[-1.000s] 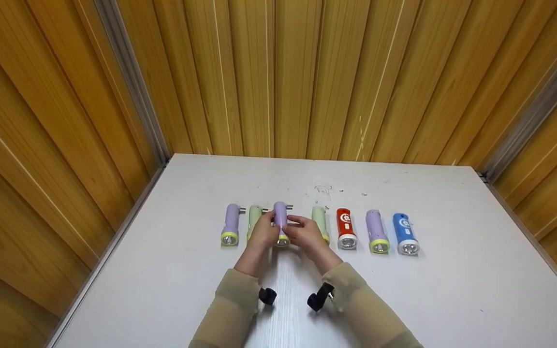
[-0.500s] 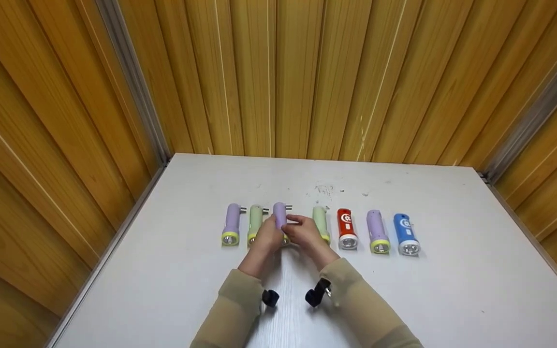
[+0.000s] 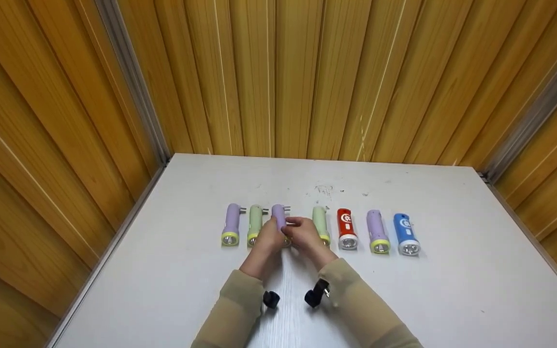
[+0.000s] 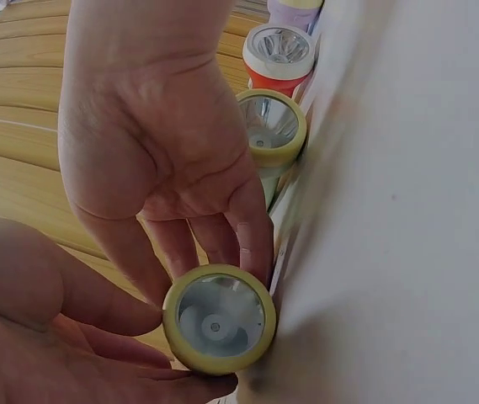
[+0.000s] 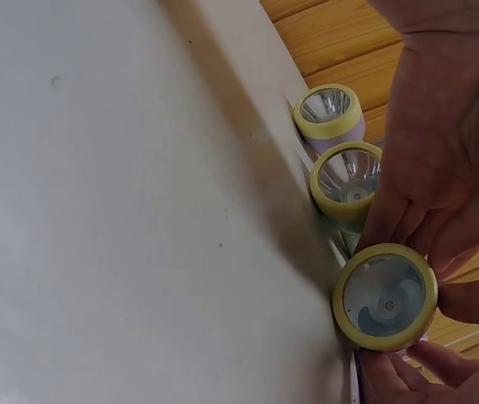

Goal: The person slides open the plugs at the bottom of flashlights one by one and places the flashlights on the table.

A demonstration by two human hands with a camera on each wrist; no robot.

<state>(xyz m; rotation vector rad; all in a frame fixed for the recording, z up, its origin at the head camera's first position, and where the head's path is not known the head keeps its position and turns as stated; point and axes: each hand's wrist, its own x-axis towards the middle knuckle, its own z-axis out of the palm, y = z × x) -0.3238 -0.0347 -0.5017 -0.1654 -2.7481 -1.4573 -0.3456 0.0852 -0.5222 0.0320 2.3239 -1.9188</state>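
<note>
Compared with one second before, the tail end of the held purple flashlight (image 3: 279, 217) has shifted a little leftward and toward the person, and the left hand (image 3: 270, 235) has come more over its lamp end. The right hand (image 3: 303, 233) stays almost at its place. Both hands pinch this flashlight between thumb and fingers, one from each side. It lies in the row on the white counter (image 3: 452, 290), with two metal prongs (image 3: 287, 209) standing out from its tail to the right. In the wrist views its yellow plastic ring (image 4: 268, 324) is round and smooth, around a clear lens (image 4: 210, 316). The ring is very near the counter; whether it touches cannot be told.

To its left are a pale green flashlight (image 3: 255, 220) and a purple flashlight with a yellow rim (image 3: 232, 220). To its right lie another green flashlight (image 3: 320, 217), a red flashlight (image 3: 344, 220) with a white head, a further purple flashlight (image 3: 376, 224) and a blue flashlight (image 3: 406, 232). All have cylindrical bodies and wider heads. Behind stand ribbed panels (image 3: 293, 82) with a wood-grain surface.
</note>
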